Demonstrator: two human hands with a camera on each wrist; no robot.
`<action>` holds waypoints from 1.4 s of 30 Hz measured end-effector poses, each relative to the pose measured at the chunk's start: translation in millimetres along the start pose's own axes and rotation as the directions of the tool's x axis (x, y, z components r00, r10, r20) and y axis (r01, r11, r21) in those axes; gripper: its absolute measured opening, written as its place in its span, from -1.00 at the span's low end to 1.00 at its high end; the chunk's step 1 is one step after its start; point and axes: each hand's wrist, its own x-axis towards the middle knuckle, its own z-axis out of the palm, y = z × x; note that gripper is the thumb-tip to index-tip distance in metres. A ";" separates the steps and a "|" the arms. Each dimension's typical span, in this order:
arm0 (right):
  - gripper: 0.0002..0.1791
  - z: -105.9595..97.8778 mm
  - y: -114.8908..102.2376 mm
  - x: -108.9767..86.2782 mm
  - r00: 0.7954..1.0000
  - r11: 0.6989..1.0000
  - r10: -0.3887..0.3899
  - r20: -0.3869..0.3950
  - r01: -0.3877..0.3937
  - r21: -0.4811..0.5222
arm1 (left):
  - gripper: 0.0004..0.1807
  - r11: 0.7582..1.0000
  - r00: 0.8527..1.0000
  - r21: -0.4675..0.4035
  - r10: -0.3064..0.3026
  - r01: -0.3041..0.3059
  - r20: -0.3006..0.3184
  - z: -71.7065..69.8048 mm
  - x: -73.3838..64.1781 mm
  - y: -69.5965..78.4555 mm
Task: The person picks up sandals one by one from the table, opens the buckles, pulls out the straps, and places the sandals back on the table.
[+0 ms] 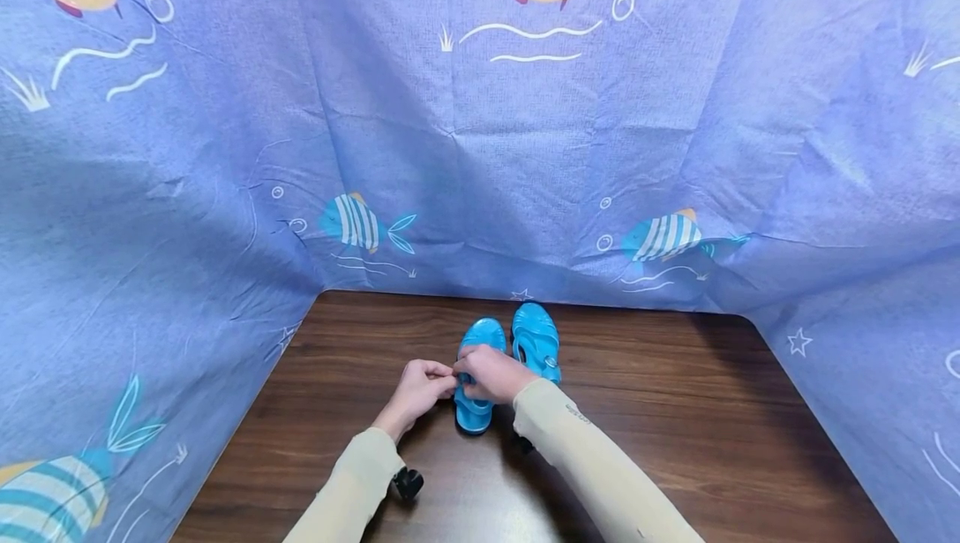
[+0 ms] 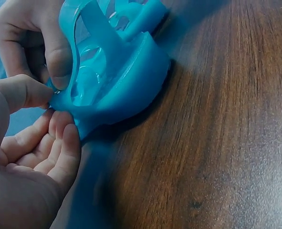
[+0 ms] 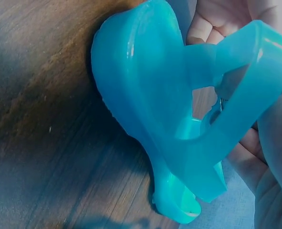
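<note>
A blue jelly sandal (image 1: 474,418) lies on the table with its toe pointing away from me. At its left side the fingertips of my left hand (image 1: 416,393) pinch the strap, close by the edge of the sole. My right hand (image 1: 495,369) reaches over the sandal, its thumb and fingers gripping the strap beside the left fingertips. In the right wrist view the heel strap (image 3: 243,102) stands up in a loop, and a small metal buckle part shows behind it. The second blue sandal (image 1: 534,328) stands to the right, its round buckle on its outer side.
The dark wood table (image 1: 660,409) spreads around both sandals. A blue curtain (image 1: 525,159) with fish prints hangs along the back and both sides. A black wrist camera (image 1: 408,483) sits under the left sleeve.
</note>
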 end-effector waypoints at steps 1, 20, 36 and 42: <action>-0.80 -0.2 -0.3 0.2 1.000 1.000 0.004 0.003 -0.004 0.000 | -0.83 1.000 1.000 0.001 -0.003 0.003 -0.001 0.3 0.4 -0.3; -0.76 -5.7 0.3 1.0 1.000 1.000 -0.002 0.014 0.002 -0.026 | -0.81 1.000 1.000 -0.013 0.006 -0.006 0.013 -1.7 2.0 3.6; -0.73 -5.2 4.1 -1.4 0.999 0.998 -0.051 0.003 0.051 0.020 | -0.82 0.999 0.999 -0.020 0.039 -0.039 0.008 -3.6 -0.8 0.3; -0.76 -3.9 3.4 -1.3 0.999 0.994 0.035 -0.024 -0.033 0.108 | -0.81 0.998 0.998 -0.034 0.057 -0.056 0.030 -5.4 -0.2 -3.9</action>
